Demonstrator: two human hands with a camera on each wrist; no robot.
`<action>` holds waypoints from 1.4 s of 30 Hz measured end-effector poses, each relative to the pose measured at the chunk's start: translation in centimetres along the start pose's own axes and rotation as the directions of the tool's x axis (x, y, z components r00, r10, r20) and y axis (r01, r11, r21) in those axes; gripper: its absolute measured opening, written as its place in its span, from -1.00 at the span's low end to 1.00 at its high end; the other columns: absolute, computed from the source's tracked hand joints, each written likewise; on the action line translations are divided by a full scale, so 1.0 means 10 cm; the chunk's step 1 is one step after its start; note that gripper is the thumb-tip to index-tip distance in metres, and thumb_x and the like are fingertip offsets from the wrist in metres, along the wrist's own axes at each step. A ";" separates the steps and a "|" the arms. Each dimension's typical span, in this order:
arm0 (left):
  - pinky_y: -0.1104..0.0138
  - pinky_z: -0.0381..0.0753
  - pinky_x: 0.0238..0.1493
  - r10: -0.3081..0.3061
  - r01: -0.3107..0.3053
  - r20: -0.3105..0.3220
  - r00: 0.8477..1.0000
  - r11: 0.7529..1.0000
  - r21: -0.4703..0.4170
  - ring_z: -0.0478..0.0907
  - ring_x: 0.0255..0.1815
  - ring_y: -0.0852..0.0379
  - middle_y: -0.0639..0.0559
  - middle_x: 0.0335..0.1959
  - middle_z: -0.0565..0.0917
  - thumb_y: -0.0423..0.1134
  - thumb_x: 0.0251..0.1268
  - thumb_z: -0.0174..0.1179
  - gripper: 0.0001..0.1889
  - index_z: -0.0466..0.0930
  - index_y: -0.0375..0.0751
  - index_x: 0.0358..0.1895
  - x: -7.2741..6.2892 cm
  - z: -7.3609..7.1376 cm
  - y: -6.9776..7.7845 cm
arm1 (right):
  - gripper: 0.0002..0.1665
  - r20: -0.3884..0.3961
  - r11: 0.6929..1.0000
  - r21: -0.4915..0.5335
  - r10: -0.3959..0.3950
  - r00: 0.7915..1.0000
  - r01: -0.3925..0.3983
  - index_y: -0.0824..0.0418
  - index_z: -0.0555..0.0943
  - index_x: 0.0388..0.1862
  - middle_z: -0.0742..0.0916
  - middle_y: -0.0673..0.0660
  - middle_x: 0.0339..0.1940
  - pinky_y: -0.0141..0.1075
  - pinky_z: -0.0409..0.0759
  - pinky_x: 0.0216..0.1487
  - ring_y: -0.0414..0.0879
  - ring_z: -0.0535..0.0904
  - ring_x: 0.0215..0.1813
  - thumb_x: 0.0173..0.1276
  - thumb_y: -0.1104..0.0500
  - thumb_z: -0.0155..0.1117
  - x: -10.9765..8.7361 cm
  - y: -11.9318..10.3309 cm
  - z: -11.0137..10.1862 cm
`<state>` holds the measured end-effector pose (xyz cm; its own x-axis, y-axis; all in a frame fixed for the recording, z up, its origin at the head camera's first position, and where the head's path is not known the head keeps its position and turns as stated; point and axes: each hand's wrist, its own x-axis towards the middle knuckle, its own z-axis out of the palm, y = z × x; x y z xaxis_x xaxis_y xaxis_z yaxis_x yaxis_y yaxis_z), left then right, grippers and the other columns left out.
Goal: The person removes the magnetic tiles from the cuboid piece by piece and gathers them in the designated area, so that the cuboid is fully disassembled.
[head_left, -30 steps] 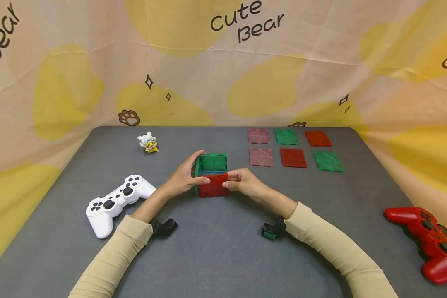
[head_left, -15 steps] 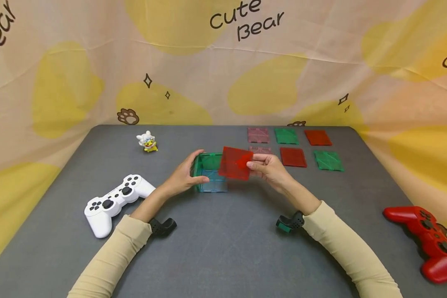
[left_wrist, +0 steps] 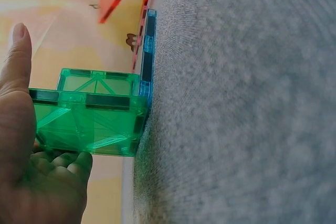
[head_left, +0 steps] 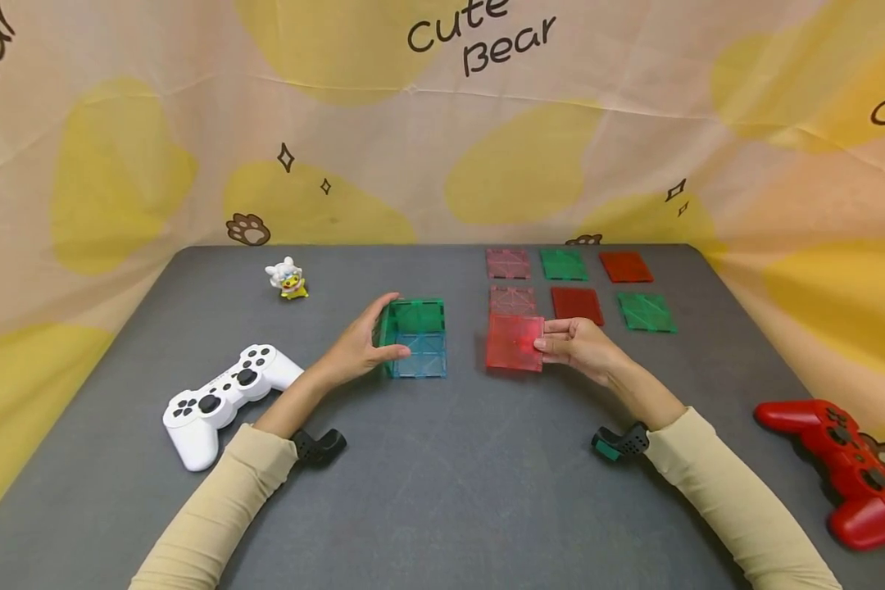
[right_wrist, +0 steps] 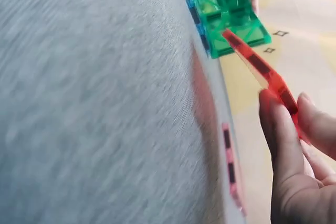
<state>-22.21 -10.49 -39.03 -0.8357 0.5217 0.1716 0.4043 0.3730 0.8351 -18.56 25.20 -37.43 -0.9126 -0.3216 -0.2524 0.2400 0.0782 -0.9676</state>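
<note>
My left hand [head_left: 357, 348] holds a partly built box of clear magnetic tiles on the table, thumb at its front and fingers behind. A blue tile [head_left: 424, 360] lies flat as the base. One green tile [head_left: 422, 313] stands at its back edge, and another green tile [left_wrist: 86, 124] stands at its left edge; the front and right sides have no wall. Further right, my right hand [head_left: 581, 348] pinches a red tile [head_left: 512, 342] by its right edge, thumb against fingers. This tile is tilted above the table and apart from the box.
Behind the right hand lie flat tiles: pink [head_left: 508, 264], green [head_left: 564, 265] and red [head_left: 625, 266], with a second row nearer. A white game controller [head_left: 224, 401] is at left, a red controller [head_left: 841, 471] at right. A small figurine [head_left: 288, 279] stands at the back left.
My right hand has taken the red tile off the box's front and carried it up and to the right. My left hand has stayed at the box.
</note>
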 end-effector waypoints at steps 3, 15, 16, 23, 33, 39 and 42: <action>-0.06 0.14 0.30 0.001 -0.001 0.001 1.000 1.000 0.000 0.17 0.34 -0.13 -0.23 0.35 0.18 0.22 -0.07 0.27 0.01 -0.03 -0.13 0.41 0.00 0.00 -0.01 | -0.27 0.048 0.999 0.011 0.036 0.998 -0.036 0.69 -0.01 0.30 0.71 -0.11 -0.37 -0.41 0.60 -0.18 -0.33 0.64 -0.27 0.32 0.36 0.08 0.00 0.07 -0.05; -0.04 0.18 0.28 -0.047 0.048 0.020 0.999 0.998 -0.027 0.22 0.31 -0.10 -0.18 0.35 0.20 -0.12 0.10 0.30 -0.12 -0.06 -0.06 0.42 0.00 0.00 0.02 | -0.32 -0.003 0.987 -0.068 0.148 0.989 -0.148 0.71 0.12 0.24 0.68 -0.02 -0.31 -0.40 0.60 -0.19 -0.31 0.64 -0.27 0.28 0.38 0.13 0.01 0.12 -0.10; -0.04 0.18 0.29 -0.051 0.052 0.020 0.998 0.998 -0.028 0.22 0.31 -0.10 -0.18 0.36 0.19 -0.16 0.11 0.29 -0.13 -0.06 -0.06 0.43 -0.01 0.00 0.03 | -0.34 -0.018 0.983 -0.083 0.161 0.987 -0.162 0.70 0.15 0.23 0.69 -0.02 -0.31 -0.40 0.60 -0.20 -0.30 0.65 -0.28 0.27 0.37 0.15 0.02 0.12 -0.11; -0.06 0.08 0.33 -0.033 0.033 0.011 0.999 0.999 -0.016 0.07 0.41 -0.13 -0.22 0.41 0.10 -0.15 0.09 0.30 -0.11 -0.06 -0.14 0.42 0.00 0.00 0.04 | -0.54 -0.114 0.924 -0.335 0.154 0.981 -0.184 0.60 0.52 -0.05 0.73 0.06 -0.43 -0.36 0.63 -0.35 -0.25 0.66 -0.45 0.19 0.25 0.29 0.07 0.07 -0.14; -0.05 0.06 0.35 -0.032 0.032 0.000 0.999 0.999 -0.003 0.01 0.44 -0.10 -0.18 0.43 0.05 0.11 0.04 0.28 -0.06 -0.05 -0.11 0.42 0.00 -0.01 0.02 | -0.73 -0.217 0.759 -0.601 0.146 0.965 -0.250 0.39 0.68 -0.45 0.68 0.07 -0.70 -0.31 0.62 -0.47 -0.17 0.64 -0.60 0.10 0.14 0.38 0.09 -0.06 -0.03; -0.06 0.04 0.35 -0.031 0.031 -0.002 1.000 0.999 0.027 -0.02 0.46 -0.10 -0.16 0.45 0.03 0.18 0.01 0.26 -0.04 -0.05 -0.09 0.43 0.01 -0.01 0.02 | -0.72 -0.208 0.652 -0.749 -0.056 0.977 -0.122 0.35 0.68 -0.32 0.74 0.17 -0.50 -0.26 0.61 -0.38 -0.06 0.67 -0.45 0.13 0.13 0.37 0.11 -0.30 0.14; -0.06 0.04 0.35 -0.029 0.029 -0.003 1.000 0.999 0.030 -0.02 0.46 -0.11 -0.18 0.45 0.04 0.17 0.01 0.26 -0.03 -0.05 -0.11 0.43 0.01 -0.01 0.02 | -0.65 -0.161 0.657 -0.754 -0.173 0.972 -0.008 0.33 0.64 -0.14 0.74 0.21 -0.30 -0.23 0.59 -0.28 0.00 0.66 -0.28 0.15 0.14 0.35 0.21 -0.41 0.28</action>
<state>-22.20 -10.39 -38.79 -0.8480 0.5086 0.1492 0.3911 0.4105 0.8237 -20.49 21.55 -33.94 -0.9816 -0.1743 -0.0784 -0.0850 0.7656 -0.6377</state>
